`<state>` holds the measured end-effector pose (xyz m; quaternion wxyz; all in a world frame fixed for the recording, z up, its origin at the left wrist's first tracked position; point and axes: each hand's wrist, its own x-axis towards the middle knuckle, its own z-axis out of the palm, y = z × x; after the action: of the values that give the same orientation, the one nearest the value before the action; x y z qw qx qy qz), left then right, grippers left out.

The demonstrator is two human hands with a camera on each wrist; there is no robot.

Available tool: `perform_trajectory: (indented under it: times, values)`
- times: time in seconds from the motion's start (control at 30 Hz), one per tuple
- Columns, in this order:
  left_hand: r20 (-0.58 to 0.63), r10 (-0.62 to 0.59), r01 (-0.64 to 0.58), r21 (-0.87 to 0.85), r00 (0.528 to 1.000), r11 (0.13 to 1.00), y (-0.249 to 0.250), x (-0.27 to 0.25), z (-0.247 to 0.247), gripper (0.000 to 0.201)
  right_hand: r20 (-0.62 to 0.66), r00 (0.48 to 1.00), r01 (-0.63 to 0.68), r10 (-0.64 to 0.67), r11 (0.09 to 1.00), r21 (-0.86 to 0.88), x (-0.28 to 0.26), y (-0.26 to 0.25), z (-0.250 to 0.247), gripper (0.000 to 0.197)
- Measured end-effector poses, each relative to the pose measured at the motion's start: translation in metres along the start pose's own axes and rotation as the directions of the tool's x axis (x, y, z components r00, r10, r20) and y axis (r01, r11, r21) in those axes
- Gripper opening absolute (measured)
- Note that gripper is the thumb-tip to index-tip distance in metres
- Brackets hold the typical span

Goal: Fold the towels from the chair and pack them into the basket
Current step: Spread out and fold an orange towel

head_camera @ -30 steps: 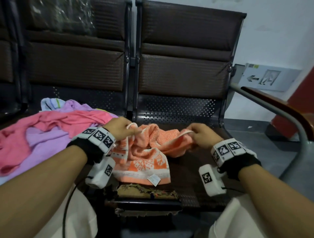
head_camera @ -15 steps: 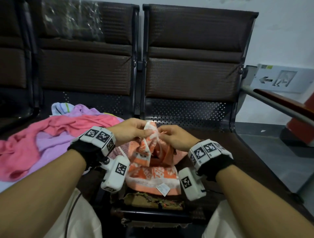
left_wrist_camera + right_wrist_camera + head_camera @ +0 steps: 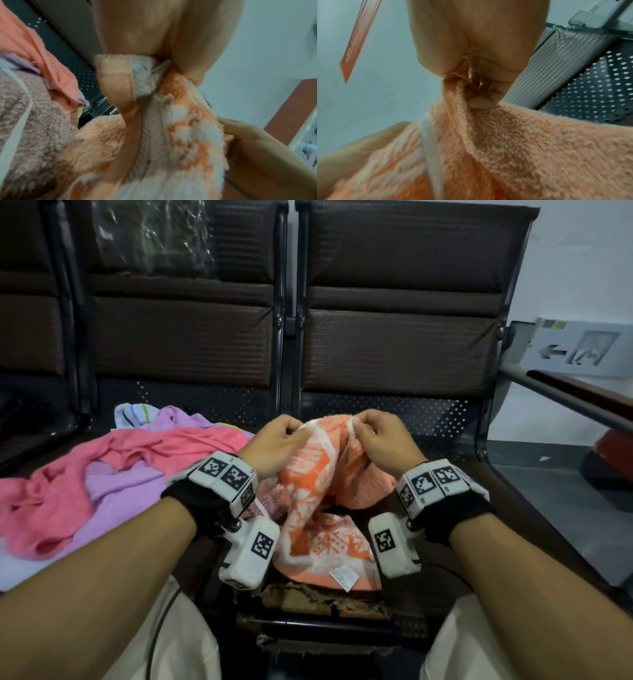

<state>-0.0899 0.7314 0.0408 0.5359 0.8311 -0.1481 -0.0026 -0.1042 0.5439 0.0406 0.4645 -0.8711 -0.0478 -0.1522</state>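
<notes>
Dark perforated chair seat | white wall | towel pile

No word or number is showing clearly enough to be read. A grey wall sign at about two o'clock in the head view is displaying a black arrow pointing left beside a pale pictogram, with a small yellow-green patch at its top corner; any lettering on it is too small to make out. A white care label is hanging from the lower edge of the orange towel, its print illegible. Black-and-white square marker codes are facing up on the wrist units, carrying patterns rather than text.
</notes>
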Motion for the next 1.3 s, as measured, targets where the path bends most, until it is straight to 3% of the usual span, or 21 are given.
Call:
perform_trajectory:
  times: [0.1, 0.17, 0.27, 0.37, 0.43, 0.53, 0.6, 0.67, 0.7, 0.73, 0.77, 0.8, 0.87, 0.93, 1.0, 1.1, 1.2, 1.3]
  values:
    - [0.113, 0.03, -0.039, 0.077, 0.993, 0.996, -0.003, -0.002, -0.001, 0.017, -0.102, 0.994, -0.04, 0.038, 0.999, -0.019, 0.001, 0.005, -0.011, 0.018]
    - [0.126, 0.002, -0.015, 0.104, 0.992, 0.994, -0.005, -0.005, -0.004, 0.015, -0.199, 0.977, -0.084, 0.077, 0.996, -0.025, 0.003, 0.012, -0.019, 0.016]
    - [0.049, -0.044, 0.049, -0.093, 0.998, 0.994, -0.001, -0.009, -0.01, 0.011, -0.299, 0.936, -0.205, 0.184, 0.978, -0.04, 0.002, 0.025, -0.031, 0.012]
    - [0.013, -0.012, 0.015, -0.21, 1.0, 0.978, 0.008, -0.011, -0.011, 0.012, -0.149, 0.933, -0.332, 0.327, 0.943, -0.016, -0.007, 0.031, -0.031, 0.007]
    - [0.006, -0.007, 0.008, -0.32, 1.0, 0.947, 0.015, -0.012, -0.008, 0.019, -0.132, 0.95, -0.283, 0.284, 0.959, 0.03, -0.011, 0.024, -0.032, 0.013]
    - [-0.021, -0.055, 0.037, -0.507, 0.998, 0.861, 0.024, -0.012, -0.009, 0.021, -0.11, 0.974, -0.162, 0.197, 0.949, 0.27, -0.015, 0.005, -0.035, 0.029]
    - [-0.045, -0.093, 0.05, -0.582, 0.995, 0.812, 0.026, -0.011, -0.011, 0.021, 0.039, 0.975, -0.213, 0.217, 0.876, 0.433, -0.019, -0.003, -0.036, 0.031]
    - [-0.08, -0.133, 0.057, -0.609, 0.988, 0.791, 0.027, -0.009, -0.011, 0.021, 0.174, 0.958, -0.283, 0.227, 0.847, 0.45, -0.025, -0.004, -0.038, 0.027]
    - [-0.102, -0.153, 0.059, -0.613, 0.983, 0.787, 0.027, -0.008, -0.01, 0.019, 0.192, 0.959, -0.265, 0.21, 0.906, 0.329, -0.027, -0.001, -0.04, 0.022]
    - [-0.124, -0.177, 0.065, -0.611, 0.976, 0.789, 0.026, -0.007, -0.01, 0.018, 0.181, 0.969, -0.189, 0.17, 0.978, 0.087, -0.028, 0.002, -0.042, 0.016]
    - [-0.147, -0.199, 0.073, -0.6, 0.969, 0.797, 0.024, -0.005, -0.01, 0.018, 0.169, 0.978, -0.086, 0.122, 0.975, -0.206, -0.03, 0.006, -0.045, 0.01]
    - [-0.166, -0.216, 0.081, -0.581, 0.962, 0.81, 0.023, -0.003, -0.01, 0.019, 0.168, 0.983, 0.002, 0.08, 0.898, -0.439, -0.031, 0.007, -0.047, 0.005]
    - [-0.191, -0.218, 0.089, -0.52, 0.957, 0.849, 0.02, 0.0, -0.009, 0.018, 0.204, 0.979, 0.104, 0.024, 0.8, -0.591, -0.035, 0.004, -0.05, 0.013]
    - [-0.194, -0.207, 0.101, -0.449, 0.959, 0.888, 0.018, 0.001, -0.007, 0.017, 0.255, 0.963, 0.209, -0.086, 0.837, -0.505, -0.038, -0.002, -0.049, 0.024]
    - [-0.159, -0.2, 0.122, -0.399, 0.967, 0.909, 0.018, 0.001, -0.002, 0.015, 0.252, 0.942, 0.288, -0.223, 0.923, -0.257, -0.041, -0.014, -0.045, 0.031]
    - [-0.07, -0.189, 0.148, -0.382, 0.979, 0.912, 0.02, -0.003, 0.006, 0.014, 0.248, 0.933, 0.253, -0.261, 0.965, 0.064, -0.044, -0.031, -0.036, 0.021]
    - [0.013, -0.183, 0.174, -0.369, 0.983, 0.913, 0.022, -0.007, 0.012, 0.019, 0.227, 0.943, 0.249, -0.244, 0.969, 0.008, -0.041, -0.033, -0.029, 0.015]
    - [0.134, -0.152, 0.192, -0.371, 0.979, 0.908, 0.023, -0.012, 0.011, 0.018, 0.224, 0.937, 0.253, -0.267, 0.963, 0.089, -0.038, -0.033, -0.023, 0.005]
